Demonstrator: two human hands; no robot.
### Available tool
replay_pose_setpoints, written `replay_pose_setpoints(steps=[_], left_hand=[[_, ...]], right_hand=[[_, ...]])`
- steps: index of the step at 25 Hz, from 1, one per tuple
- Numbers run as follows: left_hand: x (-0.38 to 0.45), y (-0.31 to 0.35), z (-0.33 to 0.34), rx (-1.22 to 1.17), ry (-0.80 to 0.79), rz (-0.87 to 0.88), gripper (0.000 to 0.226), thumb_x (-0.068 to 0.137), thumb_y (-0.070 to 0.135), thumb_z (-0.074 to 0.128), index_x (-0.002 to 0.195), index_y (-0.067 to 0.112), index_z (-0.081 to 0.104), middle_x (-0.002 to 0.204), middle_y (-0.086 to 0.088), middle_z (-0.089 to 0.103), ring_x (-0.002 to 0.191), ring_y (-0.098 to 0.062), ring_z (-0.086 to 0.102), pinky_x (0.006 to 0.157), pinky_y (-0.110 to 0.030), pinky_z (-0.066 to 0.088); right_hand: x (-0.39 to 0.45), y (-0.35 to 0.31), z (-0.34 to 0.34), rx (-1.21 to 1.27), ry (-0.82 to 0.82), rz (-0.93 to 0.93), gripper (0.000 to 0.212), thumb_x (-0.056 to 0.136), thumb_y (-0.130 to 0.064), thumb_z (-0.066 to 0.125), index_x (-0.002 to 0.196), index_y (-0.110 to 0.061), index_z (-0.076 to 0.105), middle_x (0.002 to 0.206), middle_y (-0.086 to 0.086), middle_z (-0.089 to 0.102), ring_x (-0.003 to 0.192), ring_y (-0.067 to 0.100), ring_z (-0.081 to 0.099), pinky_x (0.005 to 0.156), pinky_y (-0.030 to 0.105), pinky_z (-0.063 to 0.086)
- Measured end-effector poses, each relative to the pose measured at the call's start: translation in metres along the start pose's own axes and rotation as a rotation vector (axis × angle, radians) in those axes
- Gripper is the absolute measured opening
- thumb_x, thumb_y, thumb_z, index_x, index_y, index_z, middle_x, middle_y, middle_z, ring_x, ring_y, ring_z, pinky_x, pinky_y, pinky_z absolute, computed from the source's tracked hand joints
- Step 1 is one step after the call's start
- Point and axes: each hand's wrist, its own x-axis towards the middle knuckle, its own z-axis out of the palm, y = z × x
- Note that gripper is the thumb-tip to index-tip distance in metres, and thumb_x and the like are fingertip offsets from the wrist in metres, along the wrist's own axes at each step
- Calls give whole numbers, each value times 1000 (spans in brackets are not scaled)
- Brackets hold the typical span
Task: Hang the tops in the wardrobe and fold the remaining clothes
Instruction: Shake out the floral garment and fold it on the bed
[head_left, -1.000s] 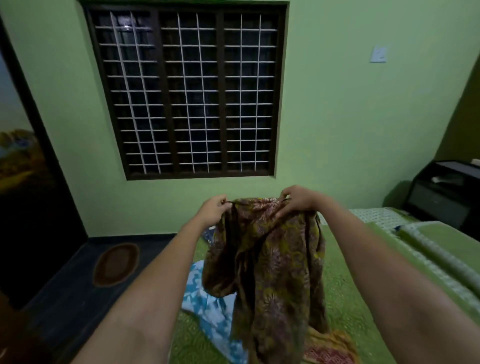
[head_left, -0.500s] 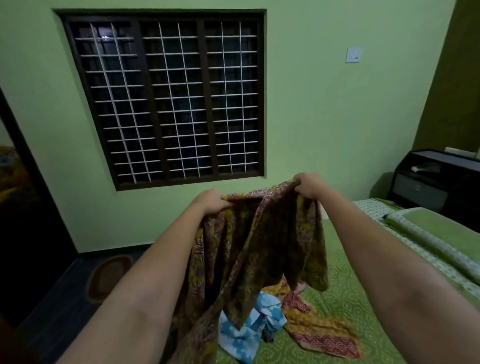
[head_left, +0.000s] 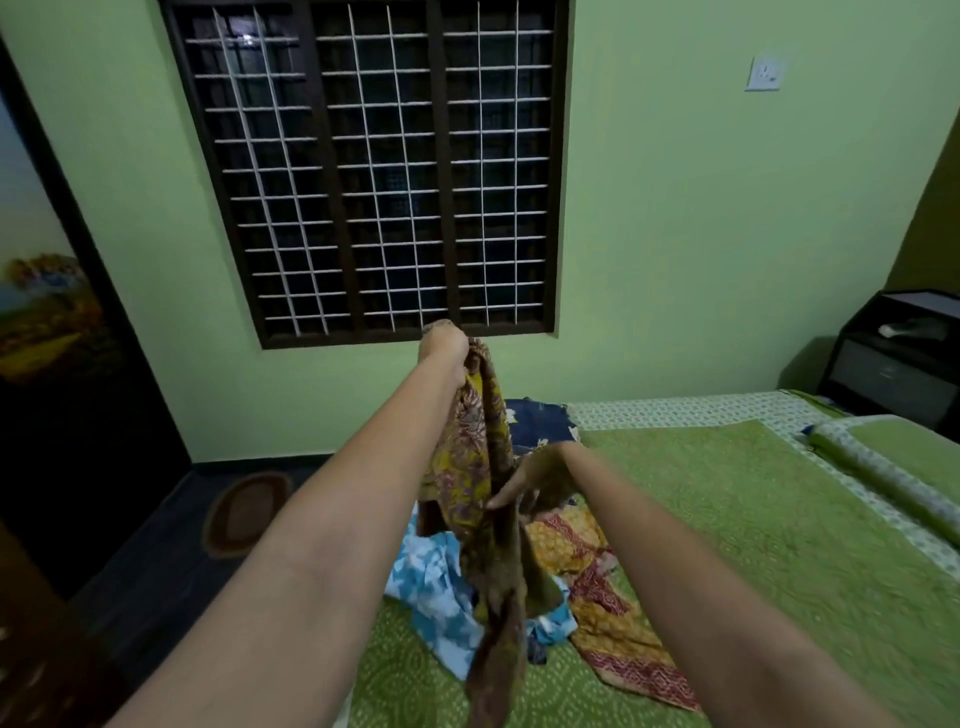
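- While the left hand (head_left: 444, 345) was raised in front of the window (head_left: 371, 171), its fingers were curled tight round the top edge of a brown and yellow printed garment (head_left: 475, 457), so this grip was closed on the cloth.
- The garment was thin and soft, with a small flower pattern, and it hung down from the left hand in one long, narrow, twisted drape over the bed (head_left: 753, 519).
- The right hand (head_left: 540, 480) was lower, at the middle of the hanging garment, just to its right side; its fingers looked rather straight and touched the cloth, but part of the hand was dark and blurred, so I cannot tell if it pinched the cloth.
- Under the hanging end lay a light blue and white garment (head_left: 431, 587), crumpled in soft folds, on the bed.
- Beside it, to the right, lay an orange garment with red pattern bands (head_left: 613, 608), spread flat and wrinkled.
- Behind the held garment, near the wall, a dark blue cloth (head_left: 535, 421) lay at the bed's far corner.
- The bed had a green cover with a fine dotted texture, and a long pillow (head_left: 883, 467) lay at its right edge.
- The window had a dark frame and a grid of thin pale bars.
- On the dark floor, an oval rug (head_left: 244, 512) lay left of the bed.
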Motion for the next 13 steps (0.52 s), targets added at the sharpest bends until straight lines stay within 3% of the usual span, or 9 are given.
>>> replay_pose_setpoints(steps=[2,3,5,7,9,11,12,13], left_hand=[[-5,0,9,22,-16,34,40,101,14,31,134,0,46,72,0,45,59,-13,44,53,-25,41],[-3,-2,14,6,-16,52,40,101,13,31,137,0,44,71,2,41,58,-11,42,53,-24,40],[-5,0,20,-25,-5,66,40,101,11,31,139,0,41,71,3,37,57,-9,38,53,-22,37],[-4,0,20,-82,19,49,40,101,10,29,137,-1,42,70,2,36,58,-10,37,53,-22,35],[2,3,15,-166,65,-4,39,101,9,25,130,-1,49,73,-2,41,66,-15,44,58,-23,39],[7,0,1,-151,169,8,36,98,8,26,111,0,58,81,-9,51,77,-21,51,63,-31,44],[11,-12,-12,-71,201,20,32,97,7,28,104,1,59,88,-14,56,79,-23,53,65,-33,45],[24,-34,-27,27,220,43,28,96,7,32,99,4,60,95,-16,60,82,-24,54,70,-33,47]], right_hand=[[17,0,16,3,-139,98,72,88,-59,53,129,0,48,86,14,71,44,11,60,40,19,48],[24,5,26,49,-137,145,79,91,-66,36,128,4,49,88,19,72,45,13,62,40,19,48],[45,21,37,311,26,123,95,90,-72,20,138,9,36,119,30,60,62,27,66,59,26,56],[60,36,43,675,303,8,91,90,-72,25,137,6,38,128,26,52,81,33,63,84,40,55],[68,45,36,1019,471,-150,68,94,-64,28,113,-3,54,104,15,60,90,27,60,89,39,53],[68,44,22,1141,551,-263,43,102,-42,30,100,-7,56,83,7,63,80,18,61,74,19,51],[51,36,16,1197,485,-287,41,100,-35,37,109,-1,56,84,11,66,81,19,63,66,9,48],[42,30,3,1025,509,-289,56,91,-35,49,126,9,48,105,20,65,99,24,62,74,1,44]])
